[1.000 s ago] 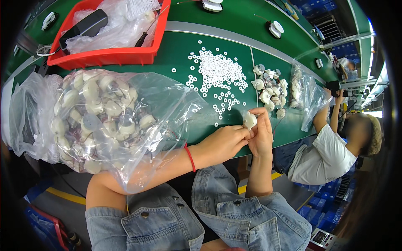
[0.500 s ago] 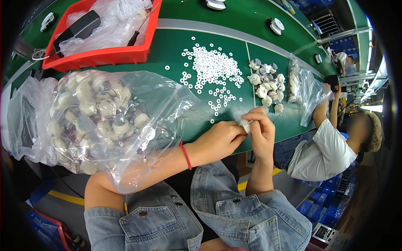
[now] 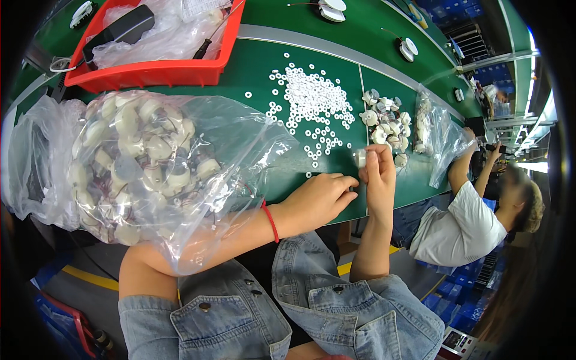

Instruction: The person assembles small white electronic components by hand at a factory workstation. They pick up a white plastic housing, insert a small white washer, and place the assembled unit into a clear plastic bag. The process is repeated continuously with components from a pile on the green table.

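Note:
My right hand (image 3: 380, 171) pinches a small white round motor part (image 3: 360, 158) with a clear cap, just above the green bench. Beside it, my left hand (image 3: 324, 195) is loosely curled, thumb and finger slightly apart, with nothing visible between them. A heap of small white washers (image 3: 315, 99) spreads over the bench beyond my hands. Right of the washers lies a pile of similar white motor parts (image 3: 384, 123) with thin wires. A large clear plastic bag (image 3: 240, 135) full of such parts is at the left, its edge draped over my left forearm.
A red bin (image 3: 150, 77) with plastic bags, a black adapter (image 3: 126, 30) and a screwdriver (image 3: 203, 49) stands at the far left. White spool-like parts (image 3: 331, 9) sit on the green strip behind. A person (image 3: 462, 225) works on the right, near another clear bag (image 3: 444, 141).
My hands have come apart. My right hand has lifted the white motor part slightly farther over the bench, and my left hand has let go of it. The view has shifted a little.

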{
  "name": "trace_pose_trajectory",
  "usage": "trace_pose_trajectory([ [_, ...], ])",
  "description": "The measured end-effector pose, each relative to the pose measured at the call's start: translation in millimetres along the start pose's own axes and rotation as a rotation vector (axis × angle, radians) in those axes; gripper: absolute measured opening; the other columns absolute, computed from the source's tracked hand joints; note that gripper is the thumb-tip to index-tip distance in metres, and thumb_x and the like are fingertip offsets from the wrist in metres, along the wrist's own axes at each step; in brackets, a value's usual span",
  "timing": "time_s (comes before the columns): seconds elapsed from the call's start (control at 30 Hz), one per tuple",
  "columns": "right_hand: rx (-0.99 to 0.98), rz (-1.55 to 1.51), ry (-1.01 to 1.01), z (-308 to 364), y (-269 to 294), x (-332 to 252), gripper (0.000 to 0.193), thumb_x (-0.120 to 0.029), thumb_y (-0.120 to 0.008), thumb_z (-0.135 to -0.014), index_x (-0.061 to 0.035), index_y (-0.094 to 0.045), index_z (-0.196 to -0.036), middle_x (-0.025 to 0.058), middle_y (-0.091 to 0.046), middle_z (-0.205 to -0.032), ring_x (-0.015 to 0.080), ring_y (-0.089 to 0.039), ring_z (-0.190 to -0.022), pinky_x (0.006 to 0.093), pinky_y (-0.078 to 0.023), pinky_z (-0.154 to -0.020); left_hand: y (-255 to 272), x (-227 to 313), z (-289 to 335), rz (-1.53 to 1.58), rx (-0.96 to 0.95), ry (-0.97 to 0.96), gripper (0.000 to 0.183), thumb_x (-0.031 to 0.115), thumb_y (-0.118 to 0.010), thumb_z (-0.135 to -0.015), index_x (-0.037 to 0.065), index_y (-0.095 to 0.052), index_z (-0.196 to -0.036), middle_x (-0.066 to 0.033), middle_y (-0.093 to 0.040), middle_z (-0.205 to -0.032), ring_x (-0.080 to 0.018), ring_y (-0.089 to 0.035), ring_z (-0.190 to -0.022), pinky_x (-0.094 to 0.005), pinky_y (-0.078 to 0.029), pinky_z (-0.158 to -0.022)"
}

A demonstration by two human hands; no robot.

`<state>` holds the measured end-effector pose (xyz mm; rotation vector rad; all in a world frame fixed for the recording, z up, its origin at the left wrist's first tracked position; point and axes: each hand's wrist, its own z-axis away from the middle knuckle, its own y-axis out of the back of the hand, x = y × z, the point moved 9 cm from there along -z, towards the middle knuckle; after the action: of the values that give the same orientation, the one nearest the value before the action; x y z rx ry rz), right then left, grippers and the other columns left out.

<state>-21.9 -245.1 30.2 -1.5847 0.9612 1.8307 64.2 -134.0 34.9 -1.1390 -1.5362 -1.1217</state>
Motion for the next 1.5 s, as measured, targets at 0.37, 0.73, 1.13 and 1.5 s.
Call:
trace_pose_trajectory([
  [0.37,0.085,0.338,0.147,-23,1,-8,0.018,-0.018,-0.062,-0.099,-0.0004,-0.057,-0.102,-0.0009,-0.059,-0.085,0.0043,-0.051,-0.075,0.0199,-0.040,-0.066,-9,-6,4,-0.054,-0.073,-0.008,0.022,0.014,-0.055,-0.093,-0.002,-0.065,-0.105,-0.0178,-0.068,-0.095,-0.0355,-0.066,-0.088,-0.0435,-0.053,-0.079],
  [0.73,0.041,0.383,0.175,-25,-5,-12,0.016,-0.016,-0.062,-0.098,-0.0001,-0.058,-0.100,-0.0022,-0.058,-0.078,0.0031,-0.047,-0.068,0.0198,-0.036,-0.059,-11,-6,4,-0.081,-0.075,-0.034,0.021,0.012,-0.055,-0.093,-0.003,-0.066,-0.102,-0.0182,-0.067,-0.093,-0.0371,-0.066,-0.084,-0.0446,-0.053,-0.077],
  [1.13,0.014,0.418,0.164,-27,-6,-11,0.015,-0.014,-0.062,-0.098,-0.0001,-0.056,-0.100,-0.0048,-0.052,-0.074,0.0019,-0.043,-0.064,0.0195,-0.032,-0.056,-10,-6,4,-0.089,-0.087,-0.027,0.019,0.012,-0.056,-0.092,-0.002,-0.066,-0.101,-0.0179,-0.067,-0.092,-0.0373,-0.066,-0.083,-0.0456,-0.052,-0.076],
  [1.5,-0.135,0.762,0.204,-31,-15,-22,0.018,-0.012,-0.060,-0.098,-0.0003,-0.046,-0.100,0.0081,-0.052,-0.069,0.0149,-0.045,-0.059,0.0309,-0.038,-0.055,-12,-5,5,-0.124,-0.099,-0.035,0.019,0.012,-0.056,-0.092,-0.001,-0.067,-0.101,-0.0170,-0.067,-0.091,-0.0368,-0.066,-0.083,-0.0454,-0.052,-0.076],
])
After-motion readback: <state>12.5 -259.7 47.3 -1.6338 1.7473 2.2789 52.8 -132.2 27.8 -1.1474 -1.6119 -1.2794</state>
